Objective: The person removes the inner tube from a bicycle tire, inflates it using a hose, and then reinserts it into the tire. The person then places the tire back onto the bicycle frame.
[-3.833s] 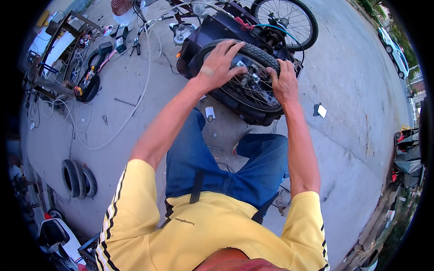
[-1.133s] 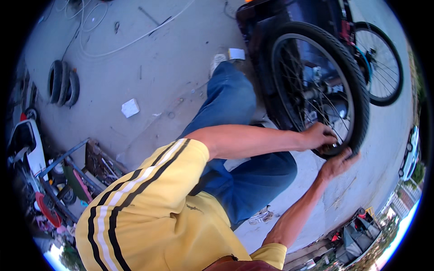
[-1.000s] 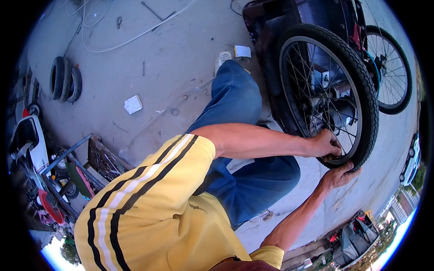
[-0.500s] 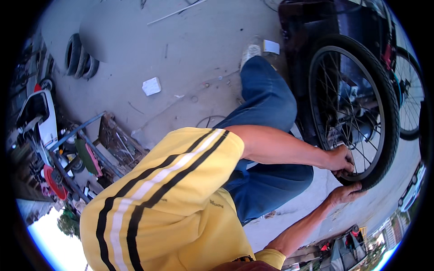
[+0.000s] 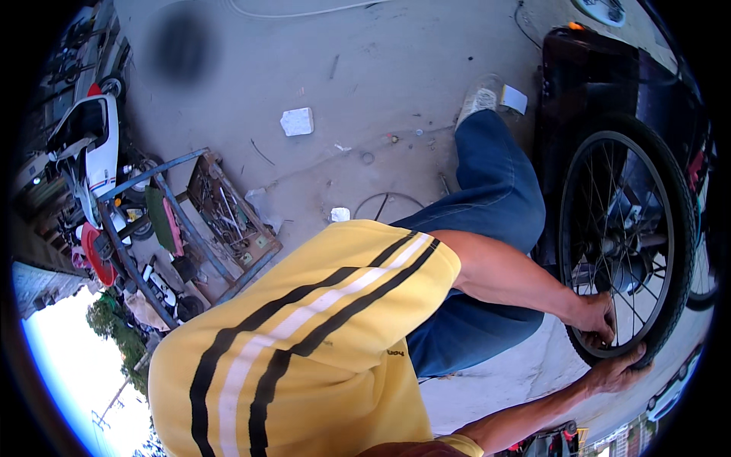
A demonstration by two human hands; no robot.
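Note:
A spoked wheel with a black tyre [image 5: 682,221] stands upright at the right, against the dark metal body [image 5: 582,84] of a cart-like vehicle. My left hand [image 5: 596,316] is at the lower inner edge of the rim, beside the spokes. Its fingers are curled together; whatever they pinch is hidden. Just below, my right hand [image 5: 615,372] grips the bottom of the tyre from outside, thumb uppermost and part of the fingers hidden. My bent legs in blue jeans [image 5: 495,179] are close to the wheel.
At the left stands a blue metal frame [image 5: 164,174] beside a wooden tray of tools [image 5: 228,209]. Behind it is a white scooter [image 5: 104,152]. White pieces [image 5: 297,122] and a thin hoop [image 5: 387,196] lie on the ground. A white box [image 5: 514,100] is near my shoe.
My view has swung, so the wheel, my arms and the ground things appear farther right and lower. Both hands keep to the wheel's lower part. The stacked tyres have left the view.

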